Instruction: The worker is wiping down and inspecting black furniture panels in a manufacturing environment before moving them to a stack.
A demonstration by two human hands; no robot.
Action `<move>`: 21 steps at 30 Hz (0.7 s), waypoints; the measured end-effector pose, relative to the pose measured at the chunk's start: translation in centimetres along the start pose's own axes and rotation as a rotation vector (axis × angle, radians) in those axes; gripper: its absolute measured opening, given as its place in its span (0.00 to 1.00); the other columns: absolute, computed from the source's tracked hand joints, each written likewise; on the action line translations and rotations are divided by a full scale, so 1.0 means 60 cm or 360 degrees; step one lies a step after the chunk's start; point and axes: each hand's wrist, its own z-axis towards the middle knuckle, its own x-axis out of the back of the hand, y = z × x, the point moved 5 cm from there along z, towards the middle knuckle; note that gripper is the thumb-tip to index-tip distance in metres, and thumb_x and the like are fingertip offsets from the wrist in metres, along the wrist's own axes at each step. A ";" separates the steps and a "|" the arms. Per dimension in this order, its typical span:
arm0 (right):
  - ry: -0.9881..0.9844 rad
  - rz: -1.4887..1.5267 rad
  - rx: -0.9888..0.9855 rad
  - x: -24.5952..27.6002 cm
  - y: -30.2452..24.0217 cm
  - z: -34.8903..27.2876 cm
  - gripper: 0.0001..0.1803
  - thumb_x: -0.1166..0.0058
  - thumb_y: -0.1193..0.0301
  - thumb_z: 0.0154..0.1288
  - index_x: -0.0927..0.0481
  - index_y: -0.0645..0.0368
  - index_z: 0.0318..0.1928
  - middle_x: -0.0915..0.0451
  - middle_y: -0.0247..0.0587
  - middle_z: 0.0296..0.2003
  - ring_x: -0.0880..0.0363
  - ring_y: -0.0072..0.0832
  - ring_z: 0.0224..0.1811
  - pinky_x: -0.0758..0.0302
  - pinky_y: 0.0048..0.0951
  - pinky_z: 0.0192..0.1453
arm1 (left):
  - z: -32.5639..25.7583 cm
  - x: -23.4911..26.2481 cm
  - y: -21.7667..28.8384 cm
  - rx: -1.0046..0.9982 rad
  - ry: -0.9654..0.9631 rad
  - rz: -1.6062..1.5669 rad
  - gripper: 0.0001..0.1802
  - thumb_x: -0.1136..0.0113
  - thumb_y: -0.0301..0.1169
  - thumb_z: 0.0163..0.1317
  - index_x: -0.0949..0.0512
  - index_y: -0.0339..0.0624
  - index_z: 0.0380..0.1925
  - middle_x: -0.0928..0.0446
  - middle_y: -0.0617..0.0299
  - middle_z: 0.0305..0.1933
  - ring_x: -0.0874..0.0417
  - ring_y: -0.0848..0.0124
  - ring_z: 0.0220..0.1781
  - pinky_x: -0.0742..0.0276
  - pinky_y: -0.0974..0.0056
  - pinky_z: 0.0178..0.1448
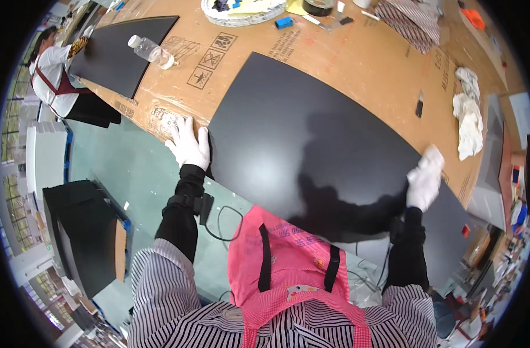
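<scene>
A large matt black panel (276, 133) lies flat on the cardboard-covered table in front of me. My left hand (190, 148), in a white glove, is open at its left edge, fingers spread over the cardboard and thumb side against the panel. My right hand (424, 182), also gloved in white, rests on the panel's right part near the far edge. Its fingers look bunched together, slightly blurred; whatever they may hold is hidden. The shadow of my head and arm falls across the panel.
A clear plastic bottle (152, 52) stands near a second black panel (117, 52), where a co-worker (59, 72) stands. A utility knife (419, 104) and white cloths (468, 119) lie on the right. A round tray (244, 14) and blue block (283, 23) sit at the back.
</scene>
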 end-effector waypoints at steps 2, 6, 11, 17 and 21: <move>0.0250 -0.0135 -0.0229 0.027 0.018 0.010 0.20 0.46 0.66 0.78 0.22 0.63 0.64 0.16 0.42 0.57 0.16 0.33 0.59 0.22 0.31 0.62 | 0.000 0.000 0.019 0.0022 -0.0020 -0.0042 0.33 0.49 0.52 0.74 0.29 0.46 0.72 0.37 0.51 0.81 0.41 0.47 0.81 0.57 0.33 0.81; -0.0083 -0.1098 0.1311 -0.230 -0.152 -0.109 0.20 0.51 0.66 0.79 0.24 0.63 0.64 0.16 0.50 0.54 0.17 0.46 0.61 0.22 0.38 0.64 | -0.006 0.007 0.009 0.0018 0.0011 -0.0075 0.33 0.46 0.49 0.72 0.28 0.45 0.71 0.36 0.51 0.80 0.41 0.46 0.81 0.59 0.31 0.82; -0.0806 -0.1196 0.1698 -0.581 -0.269 -0.197 0.19 0.51 0.69 0.71 0.26 0.55 0.61 0.21 0.47 0.52 0.21 0.48 0.55 0.26 0.53 0.59 | -0.006 0.019 0.012 -0.0015 0.0065 -0.0110 0.31 0.42 0.45 0.73 0.29 0.46 0.71 0.34 0.48 0.79 0.39 0.43 0.81 0.56 0.32 0.81; -0.0569 -0.1258 0.2016 -0.711 -0.274 -0.239 0.25 0.50 0.66 0.71 0.28 0.53 0.67 0.24 0.46 0.62 0.24 0.45 0.56 0.29 0.50 0.59 | -0.008 0.004 -0.001 -0.0023 0.0200 -0.0234 0.28 0.42 0.43 0.73 0.27 0.47 0.70 0.32 0.50 0.78 0.38 0.44 0.81 0.57 0.33 0.82; -0.0914 -0.0996 0.2249 -0.656 -0.275 -0.405 0.23 0.48 0.67 0.68 0.25 0.54 0.63 0.24 0.42 0.59 0.27 0.42 0.51 0.27 0.50 0.55 | -0.001 -0.009 -0.032 0.0098 0.0086 -0.0554 0.25 0.54 0.41 0.77 0.25 0.43 0.67 0.31 0.49 0.77 0.37 0.48 0.80 0.60 0.31 0.82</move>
